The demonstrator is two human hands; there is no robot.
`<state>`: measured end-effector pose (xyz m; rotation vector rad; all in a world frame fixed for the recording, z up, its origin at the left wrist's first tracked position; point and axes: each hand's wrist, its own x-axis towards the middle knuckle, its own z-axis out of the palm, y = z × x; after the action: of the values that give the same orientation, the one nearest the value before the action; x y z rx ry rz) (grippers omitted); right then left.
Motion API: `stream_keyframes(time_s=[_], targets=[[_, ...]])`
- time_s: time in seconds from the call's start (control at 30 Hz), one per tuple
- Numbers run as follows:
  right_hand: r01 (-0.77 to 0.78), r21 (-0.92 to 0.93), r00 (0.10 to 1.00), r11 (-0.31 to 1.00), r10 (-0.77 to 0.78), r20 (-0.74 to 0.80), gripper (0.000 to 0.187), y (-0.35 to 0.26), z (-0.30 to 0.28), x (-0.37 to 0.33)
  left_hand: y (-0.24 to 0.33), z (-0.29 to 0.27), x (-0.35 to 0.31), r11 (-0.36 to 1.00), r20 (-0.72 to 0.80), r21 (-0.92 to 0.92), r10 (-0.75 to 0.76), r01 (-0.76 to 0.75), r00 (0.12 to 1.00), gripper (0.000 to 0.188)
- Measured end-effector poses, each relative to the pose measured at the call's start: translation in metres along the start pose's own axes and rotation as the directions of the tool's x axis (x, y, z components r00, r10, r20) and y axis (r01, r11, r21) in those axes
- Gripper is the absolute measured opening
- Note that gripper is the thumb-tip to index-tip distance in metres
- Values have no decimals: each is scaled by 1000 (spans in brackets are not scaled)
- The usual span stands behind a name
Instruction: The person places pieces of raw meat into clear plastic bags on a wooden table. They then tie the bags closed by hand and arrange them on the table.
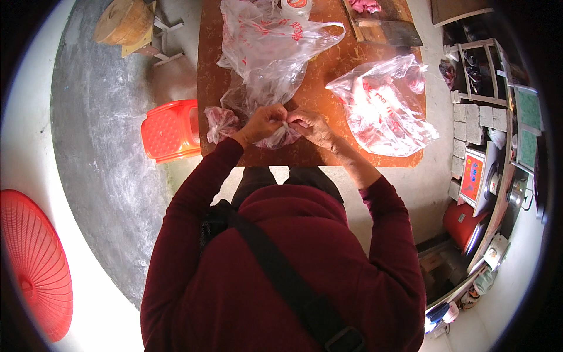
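Near the front edge of the brown table [328, 154], my left hand [263, 124] and my right hand [316, 129] meet over a small clear plastic bag [277, 139]. Fingers of both hands pinch its gathered, twisted neck. Something pinkish red, looking like raw meat, fills the bag. Just left of my left hand lies a second small knotted bag [220, 123] with similar contents. Beyond my hands spreads a large clear plastic bag [267, 50] with red print. Right of my right hand rests another big printed bag [381, 111], glaring in sunlight, with pinkish contents.
At the far right of the table is a wooden board [399, 10] with red meat [365, 6] and a wide dark blade [387, 32]. A white round tub [297, 7] stands at the back. Left are a red plastic stool [170, 130] and a round wooden block [123, 22].
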<state>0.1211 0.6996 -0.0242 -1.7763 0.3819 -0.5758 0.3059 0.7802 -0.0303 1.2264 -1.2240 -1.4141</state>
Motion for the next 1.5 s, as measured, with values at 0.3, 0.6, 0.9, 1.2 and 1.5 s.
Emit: stream_keyframes(time_s=[0.3, 0.6, 0.9, 1.2, 1.5], targets=[[51, -126, 999, 991, -52, 1, 11, -7, 3, 0, 3, -2, 4, 991, 58, -115, -67, 73, 996, 14], [67, -214, 997, 975, -75, -30, 12, -10, 7, -1, 7, -4, 1, 990, 93, -110, -80, 90, 993, 16], [86, -107, 992, 991, -95, -83, 15, -19, 9, -1, 12, -6, -9, 1000, 180, -23, -13, 17, 984, 19], [154, -735, 983, 660, -25, 183, 41, -59, 14, -2, 98, -46, 36, 353, -202, 929, 734, -111, 649, 26], [296, -774, 947, 560, -69, 313, 25, -37, 19, -21, 66, -126, 35, 641, -136, 737, 451, -214, 882, 26]])
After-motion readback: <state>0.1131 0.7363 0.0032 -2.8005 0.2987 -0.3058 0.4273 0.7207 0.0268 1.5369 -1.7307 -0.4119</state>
